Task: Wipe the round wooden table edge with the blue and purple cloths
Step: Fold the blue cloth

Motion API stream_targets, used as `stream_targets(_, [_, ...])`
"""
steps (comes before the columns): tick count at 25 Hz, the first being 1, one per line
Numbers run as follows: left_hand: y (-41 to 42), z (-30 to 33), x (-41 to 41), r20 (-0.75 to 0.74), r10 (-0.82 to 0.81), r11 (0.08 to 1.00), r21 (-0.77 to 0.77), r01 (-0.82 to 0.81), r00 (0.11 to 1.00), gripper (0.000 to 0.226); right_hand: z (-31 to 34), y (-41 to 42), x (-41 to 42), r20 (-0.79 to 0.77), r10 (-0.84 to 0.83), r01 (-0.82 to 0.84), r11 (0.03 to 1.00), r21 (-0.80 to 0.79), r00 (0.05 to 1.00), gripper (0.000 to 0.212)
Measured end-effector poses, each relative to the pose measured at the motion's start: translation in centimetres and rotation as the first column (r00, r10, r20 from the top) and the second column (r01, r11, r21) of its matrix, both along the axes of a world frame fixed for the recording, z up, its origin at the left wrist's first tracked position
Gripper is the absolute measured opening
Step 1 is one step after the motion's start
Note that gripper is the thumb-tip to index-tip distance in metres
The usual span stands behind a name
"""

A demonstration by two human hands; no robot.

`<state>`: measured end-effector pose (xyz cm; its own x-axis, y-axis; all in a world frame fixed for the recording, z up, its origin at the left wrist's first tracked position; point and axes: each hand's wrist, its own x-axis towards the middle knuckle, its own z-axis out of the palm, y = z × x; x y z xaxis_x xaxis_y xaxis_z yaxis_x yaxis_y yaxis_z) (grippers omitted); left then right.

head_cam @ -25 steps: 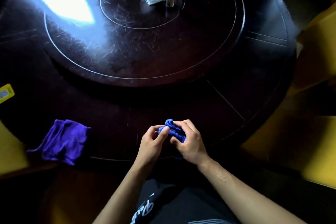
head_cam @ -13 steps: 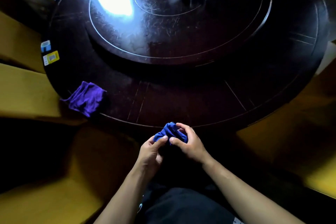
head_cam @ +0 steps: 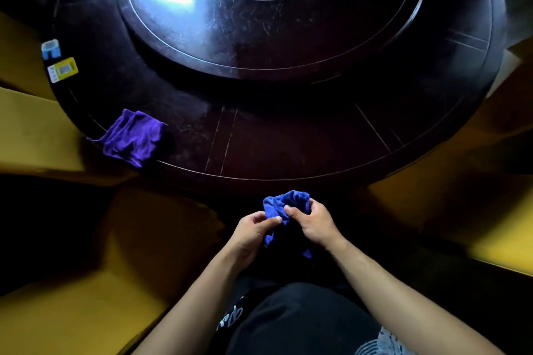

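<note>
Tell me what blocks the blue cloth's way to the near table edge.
Nothing visible does. The blue cloth is bunched between the left hand and right hand, just short of the table edge. The purple cloth lies off to the left on the rim.

Both hands [head_cam: 284,226] close together, fingers pinched
</note>
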<state>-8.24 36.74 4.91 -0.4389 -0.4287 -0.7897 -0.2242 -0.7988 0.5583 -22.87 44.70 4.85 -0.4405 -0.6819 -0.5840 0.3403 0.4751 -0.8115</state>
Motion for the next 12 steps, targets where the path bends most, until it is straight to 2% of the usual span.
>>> stream_targets(3, [-0.5,-0.6,0.3,0.026,0.025,0.999,-0.029,-0.024,0.999,0.012,-0.3,-0.1,0.1,-0.045,-0.030,0.031,0.999,0.025,0.999,0.009])
stream_targets(7, [-1.0,-1.4,0.1,0.049,0.025,0.999,-0.048,-0.022,0.998,0.032,-1.0,0.3,-0.1,-0.041,-0.043,0.046,0.996,0.074,0.998,0.003])
stream_targets(10, [-1.4,-1.8,-0.4,0.091,-0.004,0.997,-0.079,0.011,0.996,0.020,-1.4,0.5,0.0,0.131,-0.202,0.195,0.979,0.068,0.971,0.016])
stream_targets(12, [-1.5,-1.9,-0.4,0.093,-0.084,0.996,-0.019,0.086,0.992,0.011,-1.2,0.5,0.0,0.260,-0.281,0.275,0.960,0.061,0.924,0.022])
